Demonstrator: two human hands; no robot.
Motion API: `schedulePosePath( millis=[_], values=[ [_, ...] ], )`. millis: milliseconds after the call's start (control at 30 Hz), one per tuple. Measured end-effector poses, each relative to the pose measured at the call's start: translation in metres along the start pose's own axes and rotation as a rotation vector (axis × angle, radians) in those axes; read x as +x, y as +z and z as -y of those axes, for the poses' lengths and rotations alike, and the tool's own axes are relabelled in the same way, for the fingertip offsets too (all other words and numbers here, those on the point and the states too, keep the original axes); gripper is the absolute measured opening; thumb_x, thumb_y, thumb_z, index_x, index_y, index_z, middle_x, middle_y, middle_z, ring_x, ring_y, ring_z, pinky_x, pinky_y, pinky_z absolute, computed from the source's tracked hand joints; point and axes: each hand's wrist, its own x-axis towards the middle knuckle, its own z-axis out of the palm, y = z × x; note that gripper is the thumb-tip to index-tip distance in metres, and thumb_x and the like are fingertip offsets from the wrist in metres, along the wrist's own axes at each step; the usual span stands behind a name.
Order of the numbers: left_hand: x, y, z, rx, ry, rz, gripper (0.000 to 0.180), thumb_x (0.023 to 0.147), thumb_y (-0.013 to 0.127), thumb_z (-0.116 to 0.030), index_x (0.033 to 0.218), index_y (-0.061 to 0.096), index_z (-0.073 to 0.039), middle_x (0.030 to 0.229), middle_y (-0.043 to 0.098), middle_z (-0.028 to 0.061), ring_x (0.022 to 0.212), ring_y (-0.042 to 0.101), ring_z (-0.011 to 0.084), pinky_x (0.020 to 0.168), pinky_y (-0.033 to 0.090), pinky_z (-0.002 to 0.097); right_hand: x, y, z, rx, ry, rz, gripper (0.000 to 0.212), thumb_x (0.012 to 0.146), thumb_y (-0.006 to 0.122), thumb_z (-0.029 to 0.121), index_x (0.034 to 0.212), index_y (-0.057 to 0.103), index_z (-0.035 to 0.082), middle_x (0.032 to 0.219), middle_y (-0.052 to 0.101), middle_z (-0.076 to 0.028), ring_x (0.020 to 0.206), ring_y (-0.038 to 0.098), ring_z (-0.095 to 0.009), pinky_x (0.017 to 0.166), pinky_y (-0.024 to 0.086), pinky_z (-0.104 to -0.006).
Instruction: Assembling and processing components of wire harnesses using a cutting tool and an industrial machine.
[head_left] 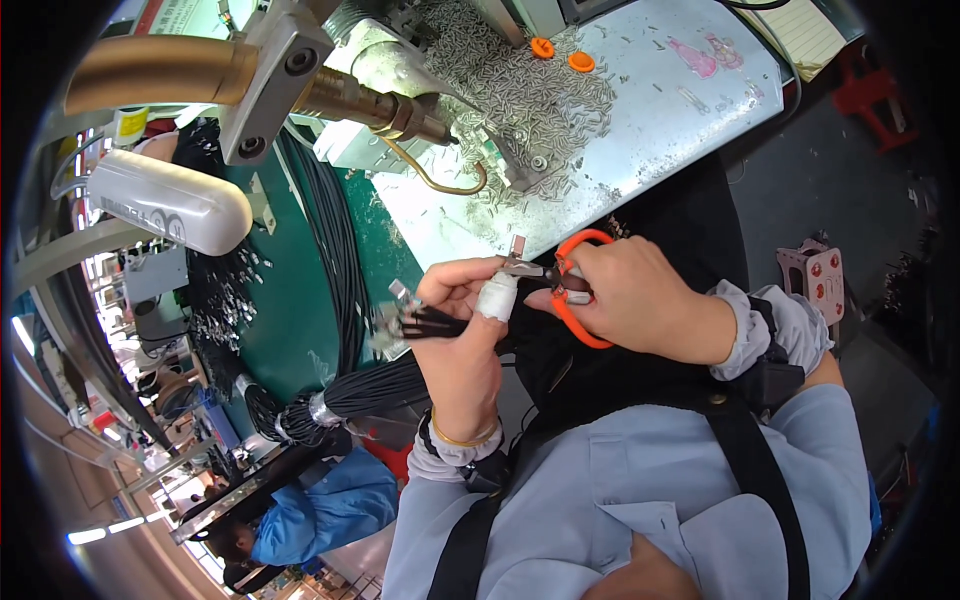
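My left hand (465, 370) is closed around a bunch of black cables (432, 322) whose metal connector ends, partly blurred, stick out to its left. White tape wraps its thumb. One small metal connector (518, 245) stands up just beyond the left fingertips. In my right hand (640, 300) are pliers with orange handles (576, 326), gripped with the fingers around them. The plier jaws (524, 269) point left and meet the base of that connector, between the left thumb and forefinger. Whether the jaws are clamped on it cannot be made out.
A metal plate table (660, 140) ahead bears a heap of small metal pieces (520, 80) and orange caps (581, 62). Machine arm with a nozzle (400, 115) and white cylinder (170, 203) overhang the left. Cable bundles (370, 392) cross the green table (290, 290). Another person (325, 505) sits lower left.
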Motion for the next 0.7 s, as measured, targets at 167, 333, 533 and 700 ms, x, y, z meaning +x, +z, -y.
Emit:
schedulePosePath(
  millis=[167,333,533,700],
  values=[
    [0.037,-0.016,0.003,-0.337,-0.287,0.155,0.013,0.081,0.055,-0.003,0.093,0.052,-0.001,0.066,0.045,-0.0013,0.046,0.031,0.002,0.039,0.022,0.0166,0.003,-0.004,-0.008,0.289,0.174,0.013,0.024,0.079,0.062,0.018,0.069,0.049,0.0,0.047,0.048,-0.005,0.039,0.049,-0.018,0.041,0.039,-0.0261],
    [0.072,-0.012,0.008,-0.427,-0.342,0.147,0.011,0.082,0.055,-0.005,0.092,0.053,-0.002,0.061,0.041,-0.0037,0.043,0.027,0.0022,0.038,0.02,0.0162,0.032,-0.017,-0.001,0.581,0.312,-0.165,0.023,0.083,0.057,0.019,0.078,0.049,-0.002,0.051,0.047,-0.002,0.04,0.047,-0.009,0.04,0.038,-0.0227],
    [0.085,-0.016,0.006,-0.353,-0.35,0.172,0.009,0.082,0.055,-0.006,0.089,0.052,-0.003,0.059,0.04,-0.0033,0.042,0.026,0.002,0.037,0.019,0.0162,0.076,-0.024,-0.004,0.481,0.316,-0.061,0.023,0.084,0.056,0.02,0.079,0.048,-0.001,0.052,0.047,-0.002,0.038,0.045,-0.01,0.038,0.037,-0.0227],
    [0.088,-0.021,0.007,-0.326,-0.341,0.17,0.012,0.079,0.058,-0.008,0.086,0.05,-0.003,0.058,0.04,-0.0031,0.042,0.027,0.0026,0.037,0.02,0.017,0.083,-0.024,-0.005,0.499,0.358,0.006,0.024,0.083,0.056,0.02,0.076,0.046,0.0,0.052,0.046,-0.002,0.038,0.045,-0.01,0.037,0.038,-0.0234]
  ],
)
